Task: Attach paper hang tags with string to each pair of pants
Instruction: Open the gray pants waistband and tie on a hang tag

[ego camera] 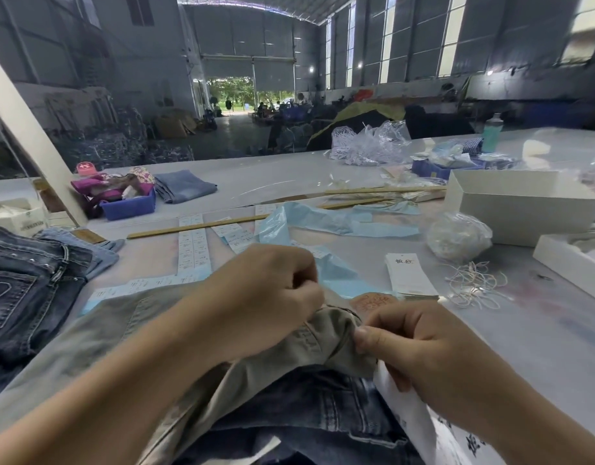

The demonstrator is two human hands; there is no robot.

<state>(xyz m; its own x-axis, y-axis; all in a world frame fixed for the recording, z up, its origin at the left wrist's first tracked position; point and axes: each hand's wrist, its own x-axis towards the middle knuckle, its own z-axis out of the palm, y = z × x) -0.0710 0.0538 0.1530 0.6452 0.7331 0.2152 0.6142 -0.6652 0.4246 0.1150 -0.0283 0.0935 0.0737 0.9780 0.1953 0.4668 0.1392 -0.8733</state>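
Khaki fabric is bunched between both hands at the near edge of the table; the left hand is curled with its fingertips pinching the top of the khaki pants at the waistband fold; the right hand grips the same fold from the other side, thumb pressed on the cloth, and its lower fingers also hold a white paper hang tag that runs down and away toward the near right corner; whether a string is in either pinch cannot be told.

The khaki pants lie across a pair of dark denim jeans, their long axis running from the waistband at the hands out to the left and toward the viewer; just beyond the right hand sits a stack of hang tags, its long side pointing away from the viewer, with a loose tangle of white string beside it on the right.

Further out on the pale grey table lie strips of printed labels, crumpled blue plastic film, long wooden sticks, white cardboard boxes, a blue bin, and more dark jeans stacked at the left edge; behind is a large metal-walled warehouse with tall windows and an open doorway at the far end.
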